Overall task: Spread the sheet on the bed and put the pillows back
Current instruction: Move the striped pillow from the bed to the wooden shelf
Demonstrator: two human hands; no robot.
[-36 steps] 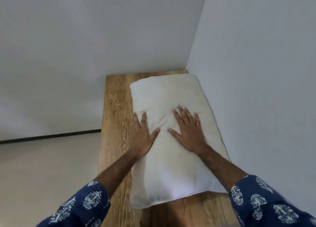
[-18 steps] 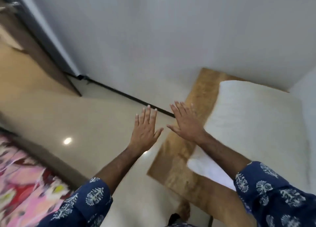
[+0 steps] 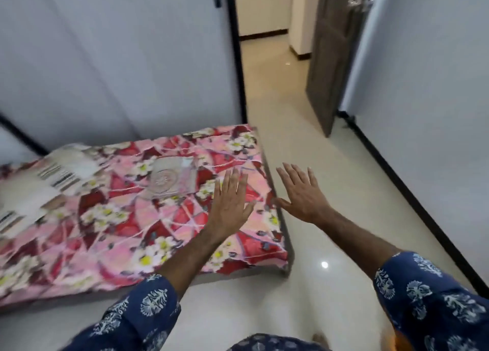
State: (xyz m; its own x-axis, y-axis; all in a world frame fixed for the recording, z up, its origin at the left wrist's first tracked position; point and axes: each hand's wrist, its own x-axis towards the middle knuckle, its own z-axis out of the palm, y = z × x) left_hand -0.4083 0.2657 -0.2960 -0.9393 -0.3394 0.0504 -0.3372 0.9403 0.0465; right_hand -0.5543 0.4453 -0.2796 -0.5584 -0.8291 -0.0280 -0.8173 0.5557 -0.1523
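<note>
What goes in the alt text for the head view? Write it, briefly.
Both hands, left and right, reach forward open and empty toward a bed covered by a pink floral sheet. A folded striped cloth and a clear packet lie on it; an open door stands beyond.

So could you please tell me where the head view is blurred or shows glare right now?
Head view: motion blur smears the folded cloth at the bed's left end; the floral sheet near both hands is sharper; a small bright glare spot sits on the glossy floor; wide-angle distortion bends the walls.
</note>
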